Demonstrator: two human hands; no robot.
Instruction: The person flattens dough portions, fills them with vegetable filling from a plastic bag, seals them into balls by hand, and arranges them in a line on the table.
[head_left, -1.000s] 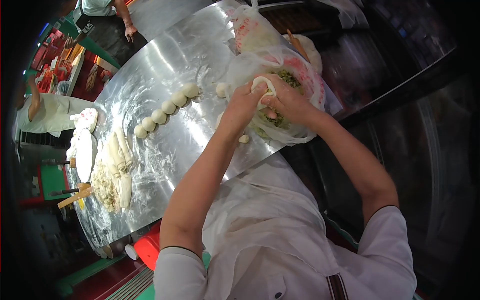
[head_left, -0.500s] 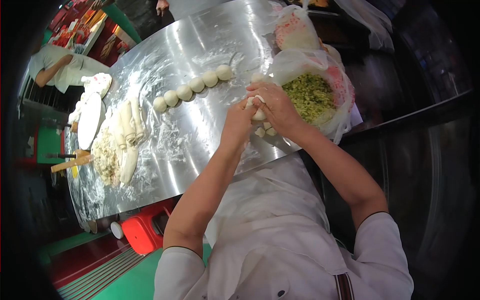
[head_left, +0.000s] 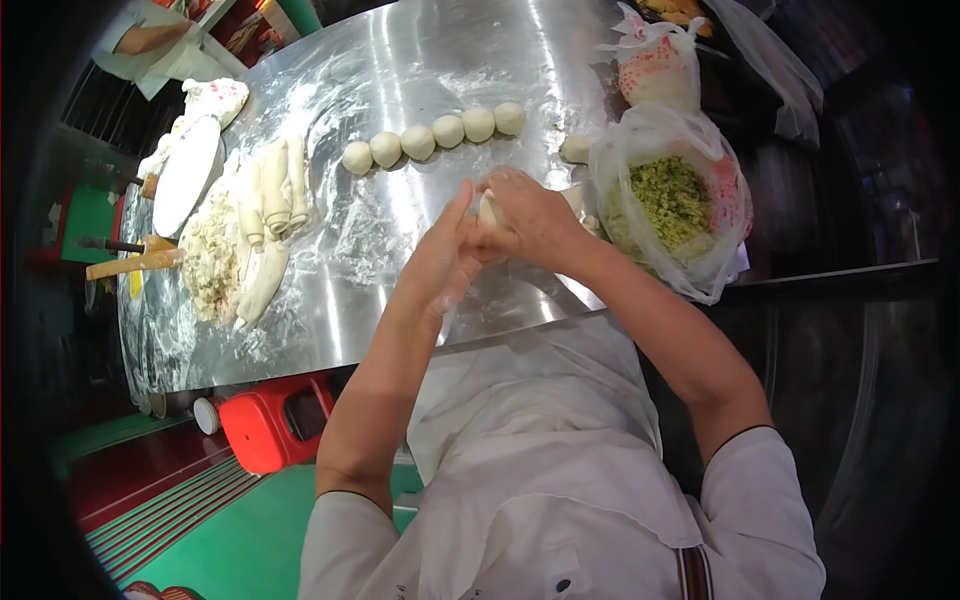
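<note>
Between my two hands, above the front of the metal table [head_left: 345,265], is a pale dough piece [head_left: 491,212], partly covered by fingers. My right hand [head_left: 530,218] curls round it from the right. My left hand [head_left: 445,250] is raised on the left side, its fingers meeting the right hand near the dough. A row of several round dough balls [head_left: 447,131] lies beyond my hands. To their right, a clear plastic bag [head_left: 727,255] stands open around chopped green filling [head_left: 670,205]. A small dough lump [head_left: 575,149] is beside the bag.
On the left are dough rolls [head_left: 272,190], a crumbly pale heap [head_left: 209,260], a white oval plate [head_left: 188,175] and a wooden-handled tool [head_left: 135,264]. A tied bag [head_left: 658,70] stands at the back right. A red stool [head_left: 262,432] is below; another person [head_left: 165,45] stands far left.
The view has swung right. My hands have come away from over the filling bag to the table on its left, with the dough between them. My left hand has opened out somewhat.
</note>
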